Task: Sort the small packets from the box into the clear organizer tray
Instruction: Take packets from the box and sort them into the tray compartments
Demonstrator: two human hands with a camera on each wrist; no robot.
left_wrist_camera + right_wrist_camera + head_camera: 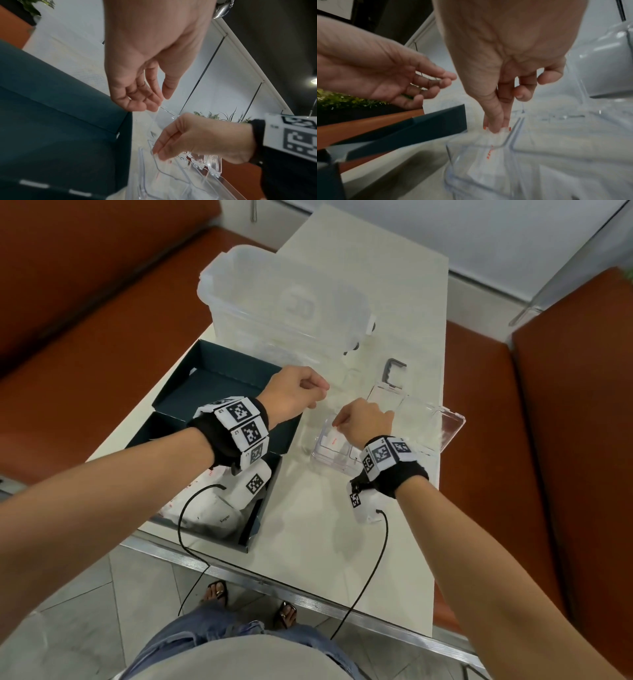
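Note:
My right hand (pixel 339 422) pinches a small white packet (pixel 333 440) with red print between thumb and forefinger. It holds the packet upright in the near-left compartment of the clear organizer tray (pixel 317 453). The right wrist view shows the pinch (pixel 498 127) at the packet's (pixel 482 147) top edge, inside the tray (pixel 513 136). My left hand (pixel 318 395) hovers just left of it, above the table beside the dark teal box (pixel 219 385), fingers loosely curled and empty (pixel 159 100). More white packets (pixel 212 511) lie in the box's near half.
A large clear plastic bin (pixel 284 302) stands at the back of the white table (pixel 325 525). The tray's clear lid (pixel 452 422) lies open to the right. Orange bench seats flank the table on both sides. Wrist cables hang over the near edge.

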